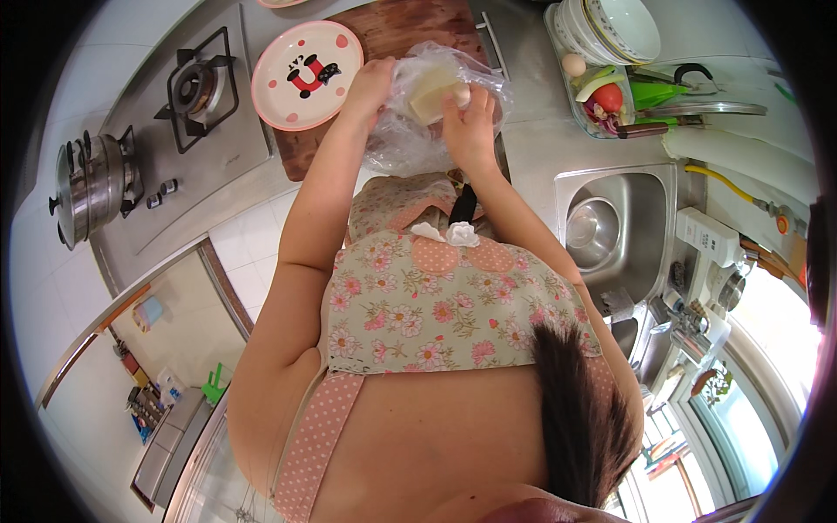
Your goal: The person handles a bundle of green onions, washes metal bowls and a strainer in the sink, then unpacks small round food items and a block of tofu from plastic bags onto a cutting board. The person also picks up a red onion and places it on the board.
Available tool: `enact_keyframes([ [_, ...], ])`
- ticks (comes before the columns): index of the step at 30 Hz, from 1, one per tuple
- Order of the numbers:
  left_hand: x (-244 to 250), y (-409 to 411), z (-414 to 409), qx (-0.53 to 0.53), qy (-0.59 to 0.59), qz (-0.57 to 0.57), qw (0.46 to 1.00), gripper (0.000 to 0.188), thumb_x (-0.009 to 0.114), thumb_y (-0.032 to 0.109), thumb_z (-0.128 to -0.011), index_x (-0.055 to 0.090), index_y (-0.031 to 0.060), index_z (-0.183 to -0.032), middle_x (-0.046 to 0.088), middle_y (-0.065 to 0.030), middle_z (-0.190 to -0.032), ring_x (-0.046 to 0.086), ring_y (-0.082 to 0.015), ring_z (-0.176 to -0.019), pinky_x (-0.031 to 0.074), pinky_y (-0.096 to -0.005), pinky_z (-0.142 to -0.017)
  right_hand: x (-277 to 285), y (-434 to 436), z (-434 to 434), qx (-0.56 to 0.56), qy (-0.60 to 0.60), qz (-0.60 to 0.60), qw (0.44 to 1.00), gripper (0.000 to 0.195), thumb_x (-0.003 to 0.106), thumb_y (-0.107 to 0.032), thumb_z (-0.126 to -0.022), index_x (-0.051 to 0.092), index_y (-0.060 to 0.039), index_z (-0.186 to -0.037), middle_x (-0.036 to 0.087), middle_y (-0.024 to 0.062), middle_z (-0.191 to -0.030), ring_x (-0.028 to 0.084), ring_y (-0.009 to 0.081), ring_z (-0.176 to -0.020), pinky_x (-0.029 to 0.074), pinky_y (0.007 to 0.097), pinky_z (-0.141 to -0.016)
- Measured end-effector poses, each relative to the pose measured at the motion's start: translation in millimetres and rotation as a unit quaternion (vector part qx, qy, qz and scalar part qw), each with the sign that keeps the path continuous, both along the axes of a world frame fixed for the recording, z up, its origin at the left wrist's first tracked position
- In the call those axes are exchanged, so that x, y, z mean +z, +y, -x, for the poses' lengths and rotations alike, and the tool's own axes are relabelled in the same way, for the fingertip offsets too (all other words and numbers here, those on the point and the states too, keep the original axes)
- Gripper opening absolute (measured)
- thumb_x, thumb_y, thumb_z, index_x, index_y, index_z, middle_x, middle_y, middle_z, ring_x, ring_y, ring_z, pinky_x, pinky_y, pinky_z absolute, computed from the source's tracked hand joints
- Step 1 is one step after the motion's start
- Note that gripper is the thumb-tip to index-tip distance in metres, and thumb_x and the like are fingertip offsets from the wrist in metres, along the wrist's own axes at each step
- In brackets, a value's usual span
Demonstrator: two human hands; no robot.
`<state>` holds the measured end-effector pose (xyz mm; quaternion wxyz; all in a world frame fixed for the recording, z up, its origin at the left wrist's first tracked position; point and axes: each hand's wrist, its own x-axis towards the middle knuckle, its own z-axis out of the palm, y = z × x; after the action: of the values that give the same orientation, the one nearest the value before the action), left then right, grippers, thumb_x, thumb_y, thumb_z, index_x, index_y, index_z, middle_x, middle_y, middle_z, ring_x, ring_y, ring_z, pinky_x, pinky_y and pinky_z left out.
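Note:
A clear plastic bag (409, 147) lies over a brown wooden cutting board (293, 153), with a pale, yellowish block of food (428, 95) in it. My left hand (373, 85) grips the bag's left edge, close to a round pink-rimmed plate (307, 75) with a cat design. My right hand (469, 121) has its thumb and fingers around a small whitish piece (460, 95) at the block's right side. Whether that piece is part of the block, I cannot tell.
A gas burner (196, 88) and a steel pot (91, 189) are at the left. On the right stand stacked bowls (621, 29), a clear tray of vegetables (605, 98) with an egg (573, 65), a knife handle (642, 131), and a sink holding a metal bowl (592, 232).

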<state>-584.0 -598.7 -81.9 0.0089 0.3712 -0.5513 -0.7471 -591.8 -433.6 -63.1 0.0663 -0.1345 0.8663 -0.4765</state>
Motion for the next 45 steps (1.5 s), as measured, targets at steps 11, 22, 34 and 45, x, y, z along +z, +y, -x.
enact_keyframes([
  [11,4,-10,-7,-0.221,-0.036,0.510,0.830,0.041,0.057,0.031,-0.080,0.058,-0.0010,-0.106,0.059,-0.0214,-0.102,0.057,-0.0307,-0.093,0.046,-0.0335,-0.076,-14,1,1,0.011,0.028,-0.021,0.999,0.047,0.056,-0.025,-0.085,0.035,0.0074,-0.112,0.042,0.0278,-0.101,0.051,0.0395,-0.082,0.043,0.0450,-0.073],
  [22,5,2,-1,-0.111,0.062,0.001,0.992,0.034,0.049,0.026,-0.090,0.056,-0.0013,-0.109,0.060,-0.0059,-0.098,0.056,-0.0148,-0.088,0.045,-0.0277,-0.076,5,-6,3,-0.170,-0.346,0.259,0.886,0.034,0.045,-0.028,-0.089,0.045,-0.0056,-0.115,0.048,0.0075,-0.111,0.050,0.0224,-0.100,0.044,0.0404,-0.082],
  [34,64,17,19,-0.193,0.200,-0.133,0.951,0.028,0.049,0.018,-0.089,0.056,-0.0043,-0.105,0.060,-0.0071,-0.100,0.058,-0.0145,-0.089,0.047,-0.0298,-0.078,24,22,36,-0.012,-0.428,0.539,0.725,0.047,0.027,-0.038,-0.091,0.043,-0.0107,-0.126,0.049,0.0077,-0.123,0.047,0.0259,-0.114,0.040,0.0469,-0.087],
  [45,92,42,50,-0.134,0.221,-0.340,0.904,0.023,0.048,0.020,-0.089,0.056,0.0004,-0.099,0.061,-0.0069,-0.091,0.059,-0.0180,-0.082,0.051,-0.0319,-0.071,44,46,53,0.025,-0.430,0.604,0.671,0.047,0.036,-0.037,-0.091,0.041,-0.0080,-0.128,0.048,0.0074,-0.126,0.045,0.0252,-0.114,0.038,0.0429,-0.091],
])
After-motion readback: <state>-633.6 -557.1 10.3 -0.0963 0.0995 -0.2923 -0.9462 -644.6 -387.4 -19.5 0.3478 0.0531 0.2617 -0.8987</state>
